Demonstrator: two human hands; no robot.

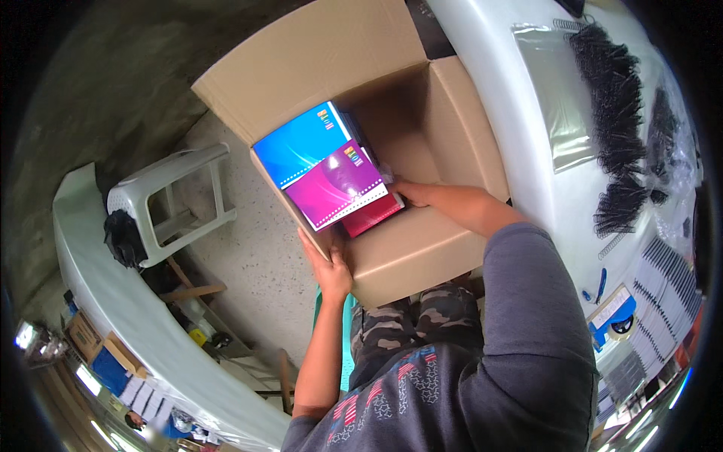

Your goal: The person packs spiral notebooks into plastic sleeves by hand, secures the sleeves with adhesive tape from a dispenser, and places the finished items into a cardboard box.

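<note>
A cardboard box (422, 260) stands open and tilted in front of me. On its left side lie spiral-bound notebooks: a blue one (305, 147), a purple one (339, 184) overlapping it, and a red one (374, 216) partly covered beneath. My left hand (330, 270) grips the box's near left wall, thumb and fingers on either side of the edge. Inside the box, my right hand (414, 193) is closed at the right edge of the notebooks, its fingertips partly hidden against them. A bit of clear plastic shows by those fingers.
A white-covered table (520, 113) on the right bears black spiral coils (610, 98), clear sheets (561, 113), a blue tape dispenser (614, 320) and stacked bound pads (666, 290). Left are a white plastic stool (169, 181) with a black bag (124, 239), and another long table (143, 309).
</note>
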